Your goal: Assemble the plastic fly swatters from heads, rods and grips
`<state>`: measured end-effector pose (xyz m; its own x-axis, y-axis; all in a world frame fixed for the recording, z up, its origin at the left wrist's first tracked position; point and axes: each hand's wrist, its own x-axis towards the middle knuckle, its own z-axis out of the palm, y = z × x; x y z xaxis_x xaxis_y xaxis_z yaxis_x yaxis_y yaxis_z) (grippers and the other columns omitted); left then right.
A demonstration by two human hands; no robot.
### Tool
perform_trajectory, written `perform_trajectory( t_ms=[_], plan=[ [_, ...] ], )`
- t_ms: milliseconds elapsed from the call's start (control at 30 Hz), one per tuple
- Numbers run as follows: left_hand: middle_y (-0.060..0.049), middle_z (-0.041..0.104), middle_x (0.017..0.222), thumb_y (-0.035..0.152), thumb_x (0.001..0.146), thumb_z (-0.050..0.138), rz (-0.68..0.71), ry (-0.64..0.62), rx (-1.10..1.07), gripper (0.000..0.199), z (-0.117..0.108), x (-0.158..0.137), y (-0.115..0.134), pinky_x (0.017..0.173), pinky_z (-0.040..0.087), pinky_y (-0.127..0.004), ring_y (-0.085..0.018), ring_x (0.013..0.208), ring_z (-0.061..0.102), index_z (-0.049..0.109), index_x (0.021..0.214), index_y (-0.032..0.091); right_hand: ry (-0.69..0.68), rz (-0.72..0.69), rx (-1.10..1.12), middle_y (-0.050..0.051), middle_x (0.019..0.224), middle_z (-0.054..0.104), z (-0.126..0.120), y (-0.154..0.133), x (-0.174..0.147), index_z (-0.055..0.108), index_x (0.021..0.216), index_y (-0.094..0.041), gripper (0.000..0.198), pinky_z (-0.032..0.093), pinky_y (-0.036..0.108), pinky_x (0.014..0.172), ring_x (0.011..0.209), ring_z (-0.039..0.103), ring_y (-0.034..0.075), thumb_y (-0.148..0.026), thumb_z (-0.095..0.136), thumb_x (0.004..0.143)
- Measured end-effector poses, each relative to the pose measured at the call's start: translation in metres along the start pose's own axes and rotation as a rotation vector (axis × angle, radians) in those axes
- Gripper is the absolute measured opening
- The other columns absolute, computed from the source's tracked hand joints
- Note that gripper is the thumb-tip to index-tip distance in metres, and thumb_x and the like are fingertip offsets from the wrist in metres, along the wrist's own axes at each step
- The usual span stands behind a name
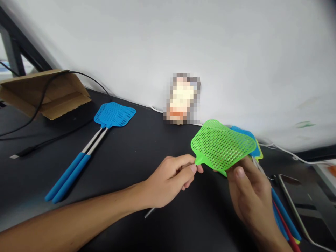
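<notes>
A green fly swatter head (223,145) with a mesh of small holes is held up over the dark table, tilted. My left hand (175,178) pinches its narrow neck between thumb and fingers. At the lower right edge is my right hand (249,192), closed, with its thumb in front and its fingers partly hidden behind the mesh. A second bit of green (222,173) shows beneath the head; what it belongs to is hidden. Below my left wrist, a thin metal rod (149,212) sticks out, its other end covered.
Two blue fly swatters (115,115) lie side by side at left, near an open cardboard box (68,101) and a black cable (28,150). More swatters with blue handles (286,213) lie at right beside a tablet-like device (307,206). A blurred-out phone-shaped object (182,99) leans against the wall.
</notes>
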<state>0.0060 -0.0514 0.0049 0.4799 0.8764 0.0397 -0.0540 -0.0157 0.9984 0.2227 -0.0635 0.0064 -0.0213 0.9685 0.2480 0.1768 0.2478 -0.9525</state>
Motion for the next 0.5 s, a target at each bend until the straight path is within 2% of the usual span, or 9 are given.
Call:
perform_trajectory(
  t_ms=[100, 167, 333, 433, 500],
  plan=[
    [0.007, 0.044, 0.058, 0.038, 0.108, 0.043, -0.053, -0.008, -0.042, 0.031, -0.0001, 0.0004, -0.001, 0.054, 0.034, -0.024, -0.009, 0.053, 0.04, 0.061, 0.094, 0.018, 0.075, 0.065, 0.037, 0.008, 0.111, 0.069, 0.0004, -0.0004, -0.0004, 0.071, 0.119, -0.025, 0.025, 0.05, 0.036, 0.08, 0.095, 0.062, 0.023, -0.039, 0.066, 0.098],
    [0.007, 0.043, 0.057, 0.039, 0.107, 0.044, -0.081, -0.008, -0.088, 0.032, -0.0008, 0.0008, -0.0023, 0.052, 0.031, -0.025, -0.009, 0.052, 0.038, 0.059, 0.088, 0.018, 0.088, 0.109, 0.05, 0.007, 0.108, 0.069, -0.0004, -0.0002, -0.0002, 0.072, 0.114, -0.025, 0.021, 0.05, 0.035, 0.078, 0.092, 0.061, 0.022, -0.037, 0.068, 0.097],
    [0.007, 0.042, 0.057, 0.038, 0.106, 0.046, -0.132, -0.049, -0.251, 0.031, -0.0027, 0.0012, -0.0043, 0.048, 0.025, -0.025, -0.008, 0.05, 0.034, 0.055, 0.085, 0.018, 0.076, 0.166, 0.025, 0.003, 0.092, 0.066, -0.0046, 0.0063, 0.0009, 0.071, 0.102, -0.024, 0.015, 0.049, 0.034, 0.076, 0.081, 0.06, 0.018, -0.038, 0.071, 0.095],
    [0.007, 0.041, 0.057, 0.039, 0.106, 0.047, -0.132, -0.082, -0.296, 0.031, -0.0023, 0.0008, -0.0042, 0.048, 0.023, -0.025, -0.008, 0.049, 0.032, 0.055, 0.084, 0.017, 0.056, 0.215, 0.028, 0.001, 0.081, 0.063, -0.0061, 0.0083, 0.0021, 0.069, 0.096, -0.023, 0.016, 0.048, 0.031, 0.069, 0.073, 0.058, 0.016, -0.038, 0.074, 0.093],
    [0.007, 0.041, 0.057, 0.039, 0.106, 0.046, -0.126, -0.102, -0.31, 0.032, -0.0015, 0.0001, -0.0038, 0.048, 0.023, -0.025, -0.008, 0.049, 0.032, 0.055, 0.084, 0.017, 0.007, 0.284, 0.105, 0.001, 0.079, 0.061, -0.0053, 0.005, 0.0028, 0.068, 0.093, -0.022, 0.017, 0.046, 0.029, 0.062, 0.071, 0.055, 0.015, -0.037, 0.075, 0.093]
  ],
)
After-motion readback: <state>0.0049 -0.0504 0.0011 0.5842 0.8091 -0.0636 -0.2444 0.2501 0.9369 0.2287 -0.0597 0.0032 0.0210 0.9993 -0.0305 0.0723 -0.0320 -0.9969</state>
